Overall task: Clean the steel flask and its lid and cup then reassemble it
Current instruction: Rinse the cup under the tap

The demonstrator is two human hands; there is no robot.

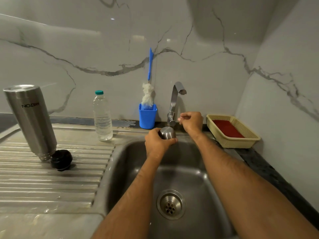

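The steel flask (30,118) stands upside down on the ribbed draining board at the left. Its black lid (61,160) lies beside the flask's mouth. My left hand (156,144) grips the small steel cup (167,133), bottom up, over the far edge of the sink under the tap. My right hand (191,121) is at the tap's lever (172,117), fingers curled beside it; whether they touch it I cannot tell. No water is seen running.
The chrome tap (176,94) rises behind the sink (198,178). A blue holder (147,116) with a bottle brush (148,94) stands left of it. A clear water bottle (102,116) stands on the counter. A cream basket (233,133) with a red pad sits at the right.
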